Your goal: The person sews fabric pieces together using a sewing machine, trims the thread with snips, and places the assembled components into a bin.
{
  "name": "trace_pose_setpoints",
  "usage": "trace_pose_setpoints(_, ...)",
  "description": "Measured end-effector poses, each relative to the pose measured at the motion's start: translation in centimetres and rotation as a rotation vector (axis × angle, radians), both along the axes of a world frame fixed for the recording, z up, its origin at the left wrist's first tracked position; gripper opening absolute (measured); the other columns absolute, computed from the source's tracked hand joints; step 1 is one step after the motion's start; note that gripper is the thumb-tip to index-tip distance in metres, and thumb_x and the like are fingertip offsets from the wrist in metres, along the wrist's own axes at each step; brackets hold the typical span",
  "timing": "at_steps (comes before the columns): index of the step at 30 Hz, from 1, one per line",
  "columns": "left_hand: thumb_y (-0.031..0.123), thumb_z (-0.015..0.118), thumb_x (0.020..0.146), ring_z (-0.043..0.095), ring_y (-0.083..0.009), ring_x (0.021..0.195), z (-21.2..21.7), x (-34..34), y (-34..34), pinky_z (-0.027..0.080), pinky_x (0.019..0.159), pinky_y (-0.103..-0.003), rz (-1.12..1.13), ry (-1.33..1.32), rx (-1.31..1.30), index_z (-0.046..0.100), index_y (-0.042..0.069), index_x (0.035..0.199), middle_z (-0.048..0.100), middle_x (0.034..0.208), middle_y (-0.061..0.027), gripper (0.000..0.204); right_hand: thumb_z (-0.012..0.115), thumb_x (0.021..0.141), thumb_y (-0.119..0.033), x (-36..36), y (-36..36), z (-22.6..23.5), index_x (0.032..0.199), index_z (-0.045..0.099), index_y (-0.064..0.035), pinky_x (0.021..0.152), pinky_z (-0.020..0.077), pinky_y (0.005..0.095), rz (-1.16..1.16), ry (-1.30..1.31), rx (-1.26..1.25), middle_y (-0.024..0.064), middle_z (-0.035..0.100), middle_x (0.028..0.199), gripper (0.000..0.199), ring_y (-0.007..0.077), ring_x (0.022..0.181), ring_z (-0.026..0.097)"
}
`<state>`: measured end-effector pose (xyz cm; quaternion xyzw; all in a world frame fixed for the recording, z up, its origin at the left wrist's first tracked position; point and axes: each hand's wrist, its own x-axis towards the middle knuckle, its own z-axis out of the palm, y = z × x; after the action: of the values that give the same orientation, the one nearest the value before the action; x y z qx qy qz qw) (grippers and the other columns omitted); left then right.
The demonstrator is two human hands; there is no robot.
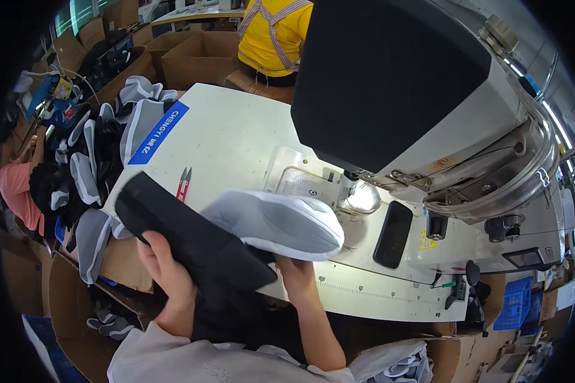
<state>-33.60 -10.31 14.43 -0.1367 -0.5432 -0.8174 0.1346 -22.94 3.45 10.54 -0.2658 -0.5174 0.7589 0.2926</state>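
Observation:
A soft fabric boot piece is held over the near edge of the sewing table, with a black shaft point(191, 233) and a padded grey sole point(287, 223) edged in white. My left hand point(164, 263) grips the shaft's left side, thumb on top and fingers hidden behind the black cloth. Under the sole, my right hand point(295, 276) supports the piece near the black cuff; most of its fingers are out of sight. The sewing machine head point(415, 96) rises just beyond, its needle area right behind the toe. Red-handled thread snips point(183, 185) lie on the tabletop beyond the shaft.
A black phone point(393, 235) rests on the table right of the sole. Grey and black fabric pieces point(86, 179) heap up at the left. Cardboard boxes point(201, 57) stand behind, near a person in yellow point(271, 35). Another box point(444, 357) of pieces sits at my right.

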Motion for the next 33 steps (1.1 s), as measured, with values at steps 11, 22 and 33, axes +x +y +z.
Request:
trace_pose_setpoints(11,0.039,0.040,0.101,0.051,-0.0249,0.119,0.2,2.3,3.9,0.042,0.099,-0.038,-0.139,-0.162,0.157,0.041,-0.004,0.132,0.053,0.129,-0.0190,0.052,0.052,0.099,-0.020,-1.1,3.5,1.8,0.096,0.064,0.0043,0.061,0.0455,0.0199,-0.231,0.166,0.078,0.0043,0.065,0.078,0.027,0.0067,0.066,0.057)
trace_pose_setpoints(22,0.025,0.063,0.091,0.061,-0.0372,0.066,3.3,-0.8,8.3,0.049,0.061,-0.037,-1.145,0.610,-0.617,0.062,0.001,0.101,0.061,0.072,-0.0173,0.027,0.063,0.092,-0.010,3.6,8.4,5.1,0.109,0.036,-0.0035,0.057,0.0528,0.0248,-0.460,0.092,0.339,0.0100,0.055,0.075,0.033,0.0162,0.062,0.062)
trace_pose_setpoints(33,0.032,0.062,0.092,0.064,-0.0228,0.073,3.3,-2.4,9.4,0.050,0.069,-0.032,-0.946,0.221,-0.738,0.054,-0.005,0.116,0.066,0.082,-0.0159,0.045,0.066,0.086,0.004,3.8,8.2,6.5,0.098,0.051,0.0017,0.073,0.0459,0.0185,-0.338,-0.212,0.796,0.0075,0.066,0.085,0.019,0.0067,0.081,0.059)
